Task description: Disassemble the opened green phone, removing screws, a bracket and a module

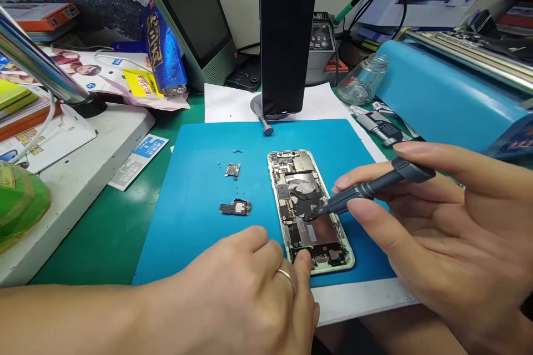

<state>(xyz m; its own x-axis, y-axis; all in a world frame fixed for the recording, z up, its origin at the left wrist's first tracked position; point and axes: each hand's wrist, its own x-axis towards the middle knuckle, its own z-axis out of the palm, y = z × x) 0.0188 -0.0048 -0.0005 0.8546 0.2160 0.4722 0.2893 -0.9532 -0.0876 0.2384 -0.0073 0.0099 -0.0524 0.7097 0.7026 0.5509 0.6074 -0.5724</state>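
An opened phone [310,211] with its inner parts showing lies on a blue mat [200,166]. My left hand [254,288], wearing a ring, is at the phone's lower left edge, its thumb on the near end and its fingers curled. In my right hand [425,216] a dark grey screwdriver [375,183] is pinched between fingers and thumb, its tip pointing down-left over the middle of the phone. Left of the phone lie a black part [235,207], a small metal part [232,170], a tiny strip [237,151] and several tiny screws.
Behind the mat a dark phone [287,50] stands upright on a stand [267,128]. A glass jar [363,80] and a blue case [449,94] are at the right. A white ledge [83,177] and a green roll [20,205] border the left side.
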